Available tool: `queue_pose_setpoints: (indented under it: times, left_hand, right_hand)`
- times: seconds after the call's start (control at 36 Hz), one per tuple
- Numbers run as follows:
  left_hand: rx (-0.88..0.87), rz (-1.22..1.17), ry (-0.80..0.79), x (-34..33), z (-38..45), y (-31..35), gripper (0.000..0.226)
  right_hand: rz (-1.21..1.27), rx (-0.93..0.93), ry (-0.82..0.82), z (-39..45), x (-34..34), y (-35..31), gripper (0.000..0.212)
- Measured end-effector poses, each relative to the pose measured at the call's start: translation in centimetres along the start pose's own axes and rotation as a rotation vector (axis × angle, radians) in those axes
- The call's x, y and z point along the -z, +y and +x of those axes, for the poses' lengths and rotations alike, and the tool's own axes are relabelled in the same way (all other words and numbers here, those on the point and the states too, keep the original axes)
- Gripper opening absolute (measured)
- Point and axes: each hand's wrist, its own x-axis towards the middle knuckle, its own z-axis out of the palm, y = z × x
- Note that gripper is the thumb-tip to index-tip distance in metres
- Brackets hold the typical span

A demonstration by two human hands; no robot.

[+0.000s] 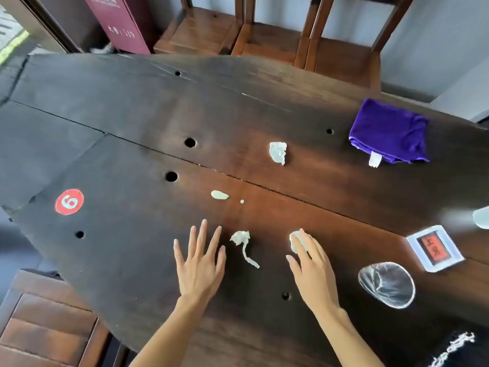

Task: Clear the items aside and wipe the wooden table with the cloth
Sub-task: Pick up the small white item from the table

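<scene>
**Hands low over the wooden table, cloth lying far right**

Left hand (199, 263) spread flat, fingers straight, just left of a twisted paper scrap (243, 243). Right hand (309, 266) with fingers extended, tips resting on a crumpled tissue (293, 241). Clear plastic cup (386, 285) tipped on its side at near right, framed red card (435, 248) beyond. Farther out on the wooden table (132, 154): pale smear (219, 195), torn wrapper (277, 152), folded purple cloth (389, 131) near the far right edge. Wooden chairs (264, 35) behind.
</scene>
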Motion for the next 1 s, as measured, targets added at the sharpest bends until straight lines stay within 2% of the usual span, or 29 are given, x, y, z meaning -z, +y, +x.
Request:
queue_pose_setpoints:
  times: [0.08,0.19,0.25,0.33,0.47,0.53,0.58,0.69,0.83,1.0]
  left_hand:
    - [0.027,0.020,-0.050,-1.0,1.0,-0.4,0.057]
    - [0.010,0.044,-0.014,-2.8,0.7,-0.9,0.058]
    - [0.002,0.049,0.024,-3.3,0.7,-1.1,0.058]
    - [0.005,0.057,0.032,-3.3,0.7,-0.9,0.058]
    - [0.014,0.046,0.038,-3.2,0.6,-0.9,0.057]
    - [0.017,0.038,0.025,-3.0,0.6,-0.9,0.057]
    - [0.016,0.029,0.023,-3.0,0.6,-0.8,0.057]
    - [0.023,0.024,0.018,-2.9,0.7,-0.8,0.056]
    - [0.019,0.025,0.006,-2.7,0.8,-0.7,0.056]
    - [0.017,0.018,-0.005,-2.6,0.8,-0.8,0.056]
  right_hand:
    - [0.237,-0.125,-0.043,0.9,-0.9,0.5,0.047]
    - [0.299,-0.141,-0.079,1.4,0.1,-0.3,0.040]
    - [0.182,-0.070,0.010,1.7,0.0,-0.4,0.037]
    - [0.114,-0.043,-0.078,2.2,0.6,-0.3,0.036]
    - [0.050,0.027,-0.017,3.2,-0.2,0.7,0.024]
    - [0.127,-0.001,0.041,3.8,-0.4,0.7,0.024]
    - [0.107,0.061,0.124,4.5,-0.7,0.6,0.026]
    - [0.225,0.096,0.121,5.3,-0.9,-1.9,0.025]
    - [0.317,0.255,0.103,5.1,-2.4,-6.2,0.028]
    - [0.277,0.289,0.015,3.7,-5.9,-8.9,0.032]
